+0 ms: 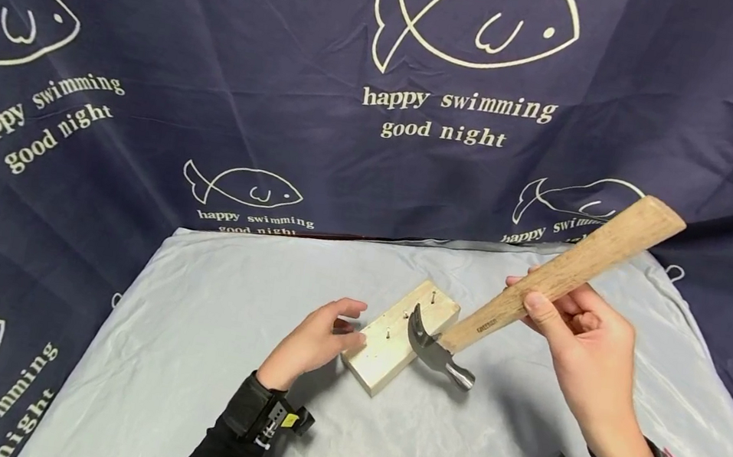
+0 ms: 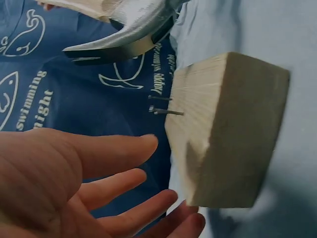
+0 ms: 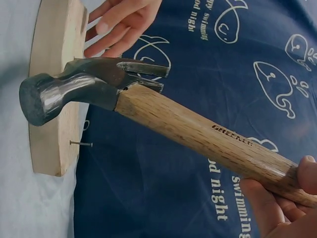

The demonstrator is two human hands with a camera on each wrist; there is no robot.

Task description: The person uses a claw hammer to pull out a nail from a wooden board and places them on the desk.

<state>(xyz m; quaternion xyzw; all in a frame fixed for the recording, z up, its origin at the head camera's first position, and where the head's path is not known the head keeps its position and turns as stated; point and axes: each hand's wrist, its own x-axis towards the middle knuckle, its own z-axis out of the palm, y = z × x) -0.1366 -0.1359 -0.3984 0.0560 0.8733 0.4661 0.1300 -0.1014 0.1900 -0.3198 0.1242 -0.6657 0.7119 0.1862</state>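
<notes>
A claw hammer (image 1: 565,274) with a wooden handle is held by my right hand (image 1: 590,350), thumb and fingers pinching the handle around its middle. Its metal head (image 3: 74,89) hangs low, over the right edge of a pale wooden block (image 1: 384,358) in the head view, claw toward the block. Several thin nails stand partly sunk in the block, among them one nail (image 1: 388,333) near its middle and another nail (image 3: 81,144) at the far end. My left hand (image 1: 317,342) is at the block's left side, fingers loosely bent; I cannot tell whether it touches the wood.
The block lies on a table covered with a light grey cloth (image 1: 182,359). Behind the table hangs a dark blue curtain (image 1: 287,94) printed with white fish and lettering. Black wrist straps with small cameras (image 1: 272,417) sit on both forearms.
</notes>
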